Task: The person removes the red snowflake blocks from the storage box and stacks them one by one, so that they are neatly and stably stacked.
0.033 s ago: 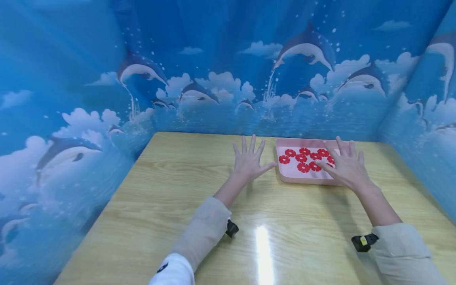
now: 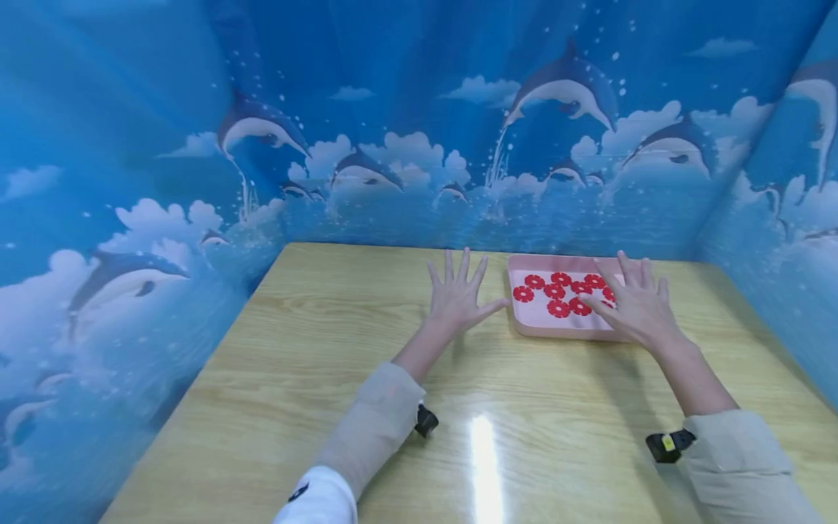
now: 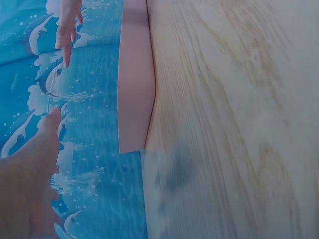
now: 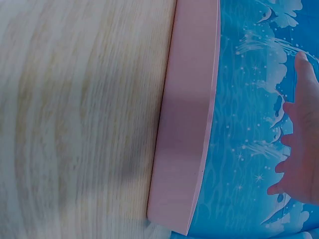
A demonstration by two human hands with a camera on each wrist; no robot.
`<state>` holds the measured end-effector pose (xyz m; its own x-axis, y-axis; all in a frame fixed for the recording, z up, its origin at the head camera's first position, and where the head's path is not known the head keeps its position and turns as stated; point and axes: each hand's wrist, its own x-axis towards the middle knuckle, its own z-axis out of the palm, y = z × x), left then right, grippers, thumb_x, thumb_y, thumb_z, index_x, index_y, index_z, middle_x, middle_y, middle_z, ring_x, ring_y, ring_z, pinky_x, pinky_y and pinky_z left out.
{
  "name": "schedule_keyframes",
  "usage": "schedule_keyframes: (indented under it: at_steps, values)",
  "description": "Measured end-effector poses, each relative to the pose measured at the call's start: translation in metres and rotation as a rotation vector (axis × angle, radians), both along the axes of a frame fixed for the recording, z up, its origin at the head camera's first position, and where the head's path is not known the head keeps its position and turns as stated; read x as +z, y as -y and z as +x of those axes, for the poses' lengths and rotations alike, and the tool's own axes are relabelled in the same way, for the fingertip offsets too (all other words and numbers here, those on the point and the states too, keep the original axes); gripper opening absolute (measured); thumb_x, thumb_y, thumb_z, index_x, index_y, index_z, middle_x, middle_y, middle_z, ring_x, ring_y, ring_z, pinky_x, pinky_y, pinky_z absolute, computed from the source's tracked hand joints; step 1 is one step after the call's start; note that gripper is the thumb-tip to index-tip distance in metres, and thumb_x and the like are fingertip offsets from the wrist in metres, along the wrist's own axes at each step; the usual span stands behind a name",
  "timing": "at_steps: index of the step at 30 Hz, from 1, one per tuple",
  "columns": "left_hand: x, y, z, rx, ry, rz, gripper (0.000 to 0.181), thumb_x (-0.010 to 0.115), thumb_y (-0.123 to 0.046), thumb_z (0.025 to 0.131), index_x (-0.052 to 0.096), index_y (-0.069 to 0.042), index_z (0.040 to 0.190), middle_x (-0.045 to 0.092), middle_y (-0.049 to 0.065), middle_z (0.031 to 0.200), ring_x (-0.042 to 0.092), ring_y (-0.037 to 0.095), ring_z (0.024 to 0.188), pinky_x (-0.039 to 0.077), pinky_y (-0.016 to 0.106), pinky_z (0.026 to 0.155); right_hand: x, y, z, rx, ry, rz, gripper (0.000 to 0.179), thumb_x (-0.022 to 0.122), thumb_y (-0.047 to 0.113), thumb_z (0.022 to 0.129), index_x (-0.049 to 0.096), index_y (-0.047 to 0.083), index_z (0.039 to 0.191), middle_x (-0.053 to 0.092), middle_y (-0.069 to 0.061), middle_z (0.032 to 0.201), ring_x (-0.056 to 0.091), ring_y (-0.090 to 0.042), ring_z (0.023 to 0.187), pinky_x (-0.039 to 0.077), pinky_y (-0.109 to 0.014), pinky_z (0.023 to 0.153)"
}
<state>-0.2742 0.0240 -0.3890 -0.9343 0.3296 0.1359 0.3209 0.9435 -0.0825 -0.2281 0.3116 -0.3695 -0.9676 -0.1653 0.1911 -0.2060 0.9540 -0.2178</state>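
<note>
A shallow pink tray (image 2: 576,334) stands at the back right of the table, with several red notched discs (image 2: 559,308) with a central hole lying in it. My left hand (image 2: 455,300) is raised left of the tray, fingers spread wide and holding nothing; its thumb tip overlaps the tray's left rim in the head view. Over the tray's right part hovers my right hand (image 2: 638,306), fingers also splayed, nothing in them. It hides some of the discs. Both wrist views show the tray's pink side wall (image 3: 135,74) below the hands.
The wood-grain table (image 2: 314,378) reaches back to a blue curtain (image 2: 406,204) printed with dolphins, which also runs along both sides. A bright light reflection (image 2: 486,466) lies on the near tabletop. Small black devices (image 2: 669,445) hang at both sleeve cuffs.
</note>
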Motion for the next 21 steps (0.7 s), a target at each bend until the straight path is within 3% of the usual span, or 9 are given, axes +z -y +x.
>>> schedule_keyframes:
  at_steps: [5, 12, 21]
  values:
    - [-0.0008, 0.0019, 0.0002, 0.007, 0.004, -0.012, 0.089, 0.019, -0.080, 0.077, 0.003, -0.029, 0.148, -0.007, 0.009, 0.152, -0.012, 0.040, 0.133, -0.001, 0.065, 0.101, 0.0016, 0.0034, 0.0003, 0.005, 0.006, 0.001, 0.079, 0.043, 0.056, 0.089, 0.013, 0.014, 0.148, -0.002, -0.026, 0.148, -0.019, -0.047, 0.128, -0.011, -0.071, 0.094]
    - [0.0014, 0.0037, 0.0002, 0.002, -0.042, 0.007, 0.089, 0.021, -0.080, 0.077, 0.006, -0.029, 0.148, -0.003, 0.009, 0.152, -0.009, 0.040, 0.133, -0.001, 0.066, 0.101, 0.0073, 0.0048, 0.0002, 0.009, 0.003, -0.005, 0.078, 0.043, 0.055, 0.089, 0.012, 0.014, 0.148, -0.002, -0.026, 0.148, -0.019, -0.047, 0.128, -0.011, -0.071, 0.094]
    - [0.0023, 0.0059, 0.0011, 0.006, -0.036, -0.004, 0.090, 0.021, -0.080, 0.077, 0.006, -0.028, 0.148, -0.004, 0.008, 0.152, -0.010, 0.039, 0.133, 0.000, 0.065, 0.101, 0.0093, 0.0041, 0.0010, 0.008, 0.012, 0.013, 0.080, 0.043, 0.057, 0.089, 0.011, 0.014, 0.148, -0.003, -0.026, 0.148, -0.018, -0.048, 0.128, -0.009, -0.071, 0.094]
